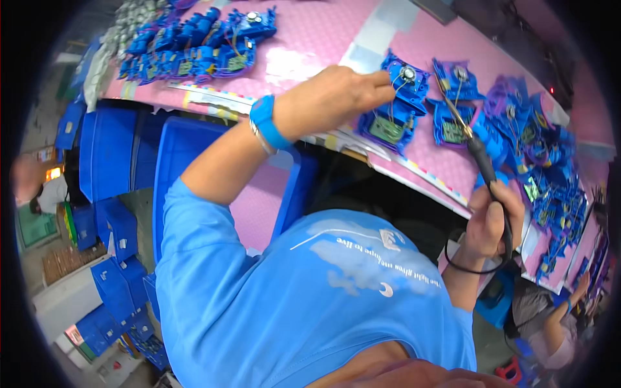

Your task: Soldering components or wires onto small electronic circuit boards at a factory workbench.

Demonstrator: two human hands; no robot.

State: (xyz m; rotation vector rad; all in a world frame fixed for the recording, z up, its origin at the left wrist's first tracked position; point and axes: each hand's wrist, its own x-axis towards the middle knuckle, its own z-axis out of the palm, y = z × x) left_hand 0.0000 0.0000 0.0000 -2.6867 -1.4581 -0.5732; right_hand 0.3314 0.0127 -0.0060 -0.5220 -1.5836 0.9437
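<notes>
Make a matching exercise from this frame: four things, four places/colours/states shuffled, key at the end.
Things
1. soldering iron
2. wristband
3. tabletop
4. left hand

Descriptions
A. pink
B. fingers beside an open blue casing
C. held in the right hand
D. blue, worn around the left wrist

Pairs: 1-C, 2-D, 3-A, 4-B

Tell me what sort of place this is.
Probably an electronics assembly workshop: the right hand holds what looks like a soldering iron, and blue casings with green circuit boards crowd a pink-covered table.
</notes>
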